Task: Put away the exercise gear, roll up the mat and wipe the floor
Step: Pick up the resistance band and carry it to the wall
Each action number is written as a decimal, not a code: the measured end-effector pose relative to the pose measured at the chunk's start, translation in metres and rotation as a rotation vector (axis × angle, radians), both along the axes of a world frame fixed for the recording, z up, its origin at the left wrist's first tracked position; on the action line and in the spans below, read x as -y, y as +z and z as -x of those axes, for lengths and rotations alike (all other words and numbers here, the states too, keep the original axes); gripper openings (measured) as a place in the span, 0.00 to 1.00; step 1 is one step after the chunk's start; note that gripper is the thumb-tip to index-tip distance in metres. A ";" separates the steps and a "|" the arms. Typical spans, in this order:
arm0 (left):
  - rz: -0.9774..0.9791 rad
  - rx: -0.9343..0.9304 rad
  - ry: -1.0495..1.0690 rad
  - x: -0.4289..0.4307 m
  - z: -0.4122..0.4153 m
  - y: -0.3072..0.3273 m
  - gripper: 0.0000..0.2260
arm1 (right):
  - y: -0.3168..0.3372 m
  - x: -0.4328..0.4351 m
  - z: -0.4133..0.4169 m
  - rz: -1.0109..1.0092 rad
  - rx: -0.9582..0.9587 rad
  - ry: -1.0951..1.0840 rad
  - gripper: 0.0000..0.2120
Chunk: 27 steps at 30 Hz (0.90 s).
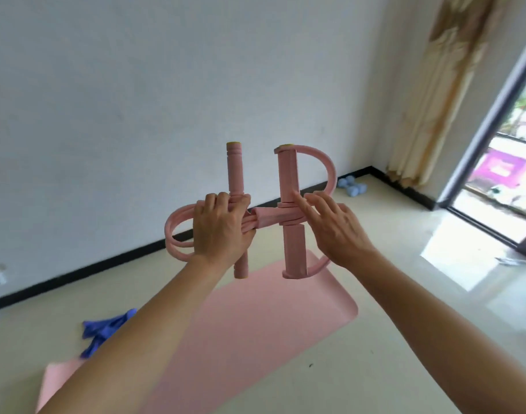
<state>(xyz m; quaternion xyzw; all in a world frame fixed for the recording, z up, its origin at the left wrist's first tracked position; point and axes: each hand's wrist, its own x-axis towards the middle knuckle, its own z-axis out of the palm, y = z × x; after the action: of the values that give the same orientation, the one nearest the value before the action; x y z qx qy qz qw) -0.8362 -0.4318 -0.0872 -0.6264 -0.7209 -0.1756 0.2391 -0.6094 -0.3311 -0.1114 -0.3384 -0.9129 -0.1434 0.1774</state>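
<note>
The left hand (223, 231) was clenched around the round handle of the pink pedal puller (285, 213), held up at chest height. The right hand (333, 225) lay loose, fingertips (297, 198) touching the flat foot bar. Below, the pink mat (255, 324) lay unrolled, a blue band (106, 327) off its left edge. Blue dumbbells (351, 185) sat near the wall corner, with bare floor (405, 309) to the right.
</note>
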 end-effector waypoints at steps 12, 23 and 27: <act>0.038 -0.025 -0.136 -0.242 -0.240 0.007 0.23 | 0.003 -0.196 -0.253 0.085 -0.016 -0.201 0.43; 0.033 -0.032 -0.157 -0.455 -0.309 -0.009 0.23 | -0.011 -0.419 -0.324 0.082 0.007 -0.158 0.42; 0.012 -0.012 -0.161 -0.567 -0.323 -0.022 0.24 | -0.015 -0.531 -0.343 0.037 0.062 -0.162 0.42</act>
<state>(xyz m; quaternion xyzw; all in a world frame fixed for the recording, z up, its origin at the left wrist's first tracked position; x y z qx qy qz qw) -0.5136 0.1349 -0.1092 -0.6849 -0.6677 -0.1861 0.2245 -0.2660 0.1997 -0.1268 -0.4096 -0.8902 -0.1510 0.1305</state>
